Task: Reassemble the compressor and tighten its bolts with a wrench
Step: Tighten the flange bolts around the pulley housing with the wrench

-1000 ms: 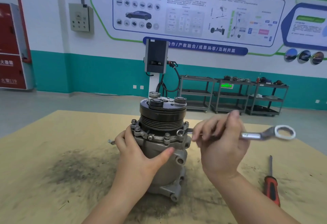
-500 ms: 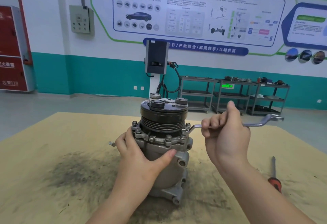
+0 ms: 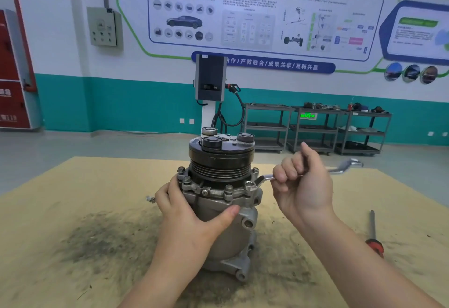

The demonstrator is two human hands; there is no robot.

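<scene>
Bracing the compressor (image 3: 220, 200) from its left side with the left hand (image 3: 192, 220): fingers wrapped round the far side of the housing, thumb laid across the front just under the flange, palm pressed on the body. Standing upright on its rear end near the middle of the table (image 3: 73, 186), pulley (image 3: 220, 161) uppermost, housing halves already closed together. Judged from that, well into the tightening stage rather than the fitting stage. Seated in the flange ring (image 3: 213, 191), several bolts (image 3: 228, 189), heads all proud by about the same amount; how tight each one is, impossible to tell. Dropped over the bolt at the right front corner, the ring end of the wrench (image 3: 261, 180), shank running off to the right. Clenched round that shank, the right hand (image 3: 302, 186), fingers curled tight and thumb up, far end of the tool blurred beyond the knuckles. Probably left to do: finishing this bolt, then going round the remaining heads, including those behind the pulley.

Lying on the table further right, well apart from the work, a screwdriver (image 3: 373, 234) with a red handle. Spread under and left of the housing, a dark grimy stain (image 3: 97, 239). Standing behind on the floor, a charging post (image 3: 210, 81) and grey shelf carts (image 3: 315, 127). Crowding the swing somewhat, the pulley rim just above the bolt heads; otherwise nothing seen blocking the handle's arc.
</scene>
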